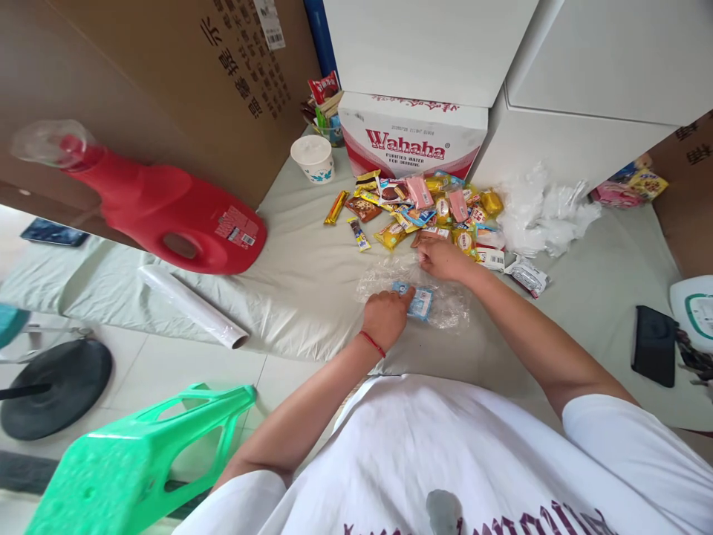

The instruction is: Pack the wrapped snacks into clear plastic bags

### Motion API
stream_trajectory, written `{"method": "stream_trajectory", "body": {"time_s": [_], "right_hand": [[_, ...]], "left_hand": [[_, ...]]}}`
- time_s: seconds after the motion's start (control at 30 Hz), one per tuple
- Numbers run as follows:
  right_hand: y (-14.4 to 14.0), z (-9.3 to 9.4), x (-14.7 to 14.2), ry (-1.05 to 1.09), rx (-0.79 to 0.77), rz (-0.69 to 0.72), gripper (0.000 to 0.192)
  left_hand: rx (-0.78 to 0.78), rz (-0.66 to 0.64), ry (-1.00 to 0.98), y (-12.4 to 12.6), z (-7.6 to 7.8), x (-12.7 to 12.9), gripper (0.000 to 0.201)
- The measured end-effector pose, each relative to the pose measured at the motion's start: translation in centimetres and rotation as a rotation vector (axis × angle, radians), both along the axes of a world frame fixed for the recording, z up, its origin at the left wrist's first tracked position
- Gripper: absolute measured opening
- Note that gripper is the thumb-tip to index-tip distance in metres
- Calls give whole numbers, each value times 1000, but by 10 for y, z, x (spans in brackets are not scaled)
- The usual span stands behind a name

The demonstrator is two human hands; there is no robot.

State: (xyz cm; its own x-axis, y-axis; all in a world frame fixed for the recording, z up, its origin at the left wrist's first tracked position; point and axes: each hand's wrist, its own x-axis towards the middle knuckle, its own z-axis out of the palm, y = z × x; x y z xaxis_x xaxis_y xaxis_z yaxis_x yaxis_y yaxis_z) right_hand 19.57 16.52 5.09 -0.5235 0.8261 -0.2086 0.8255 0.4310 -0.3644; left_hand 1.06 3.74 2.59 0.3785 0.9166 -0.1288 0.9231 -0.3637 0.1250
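Your left hand (pixel 385 318), a red string at its wrist, rests knuckles-up on the pale sheet-covered surface (pixel 301 275), its fingers pinching the near edge of a clear plastic bag (pixel 440 301). Inside that bag lies one blue snack packet (pixel 417 300), just beside your left fingertips. Your right hand (pixel 442 258) sits at the bag's far edge, fingers curled onto the plastic, touching the near rim of the snack pile. Snack pile (pixel 426 209): assorted small wrapped packets, yellow, pink, blue and brown, heaped just beyond the bag and in front of a red-and-white Wahaha water carton (pixel 412 137). One yellow bar packet (pixel 336 207) lies at the pile's left edge. Crumpled clear plastic bags (pixel 543 212) sit right of the pile, with a white packet (pixel 528 276) near them. A white paper cup (pixel 313 158) stands left of the carton. A red detergent jug (pixel 172 212) lies on its side to the far left, a white roll (pixel 192 306) near it at the surface's edge. A black phone (pixel 653 345) lies well apart to the right. A green plastic stool (pixel 134 461) stands on the floor, lower left.
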Motion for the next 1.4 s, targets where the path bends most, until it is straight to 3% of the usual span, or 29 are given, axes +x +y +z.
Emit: {"method": "stream_trajectory", "body": {"time_s": [0.17, 0.37, 0.53, 0.67, 0.8, 0.9, 1.0, 1.07, 1.13, 1.27, 1.4], "right_hand": [[-39, 19, -1, 59, -73, 12, 25], [-101, -13, -9, 307, -138, 75, 49], [-117, -35, -14, 287, -93, 52, 61], [-119, -35, -16, 237, -54, 74, 60], [-125, -30, -16, 126, 2, 143, 56], [-131, -27, -17, 82, 74, 201, 51], [-135, -27, -21, 10, 102, 211, 49], [-137, -27, -24, -43, 110, 196, 52], [-139, -25, -28, -80, 110, 177, 54], [-142, -20, -33, -110, 92, 139, 58], [-143, -21, -34, -94, 84, 134, 61]], "left_hand": [[21, 20, -30, 0, 0, 1, 44], [20, 79, -109, -3, -8, -2, 31], [60, 243, -451, -6, -26, -10, 32], [0, 383, -839, -2, -39, -21, 22], [-102, 486, -1053, 6, -43, -34, 37], [45, 518, -1029, 8, -45, -44, 30], [288, 730, -1027, 12, -48, -58, 27], [363, 839, -988, 17, -49, -65, 38], [298, 828, -892, 23, -45, -63, 60], [61, 685, -647, 33, -29, -38, 105], [-57, 664, -513, 41, -17, -29, 114]]}}
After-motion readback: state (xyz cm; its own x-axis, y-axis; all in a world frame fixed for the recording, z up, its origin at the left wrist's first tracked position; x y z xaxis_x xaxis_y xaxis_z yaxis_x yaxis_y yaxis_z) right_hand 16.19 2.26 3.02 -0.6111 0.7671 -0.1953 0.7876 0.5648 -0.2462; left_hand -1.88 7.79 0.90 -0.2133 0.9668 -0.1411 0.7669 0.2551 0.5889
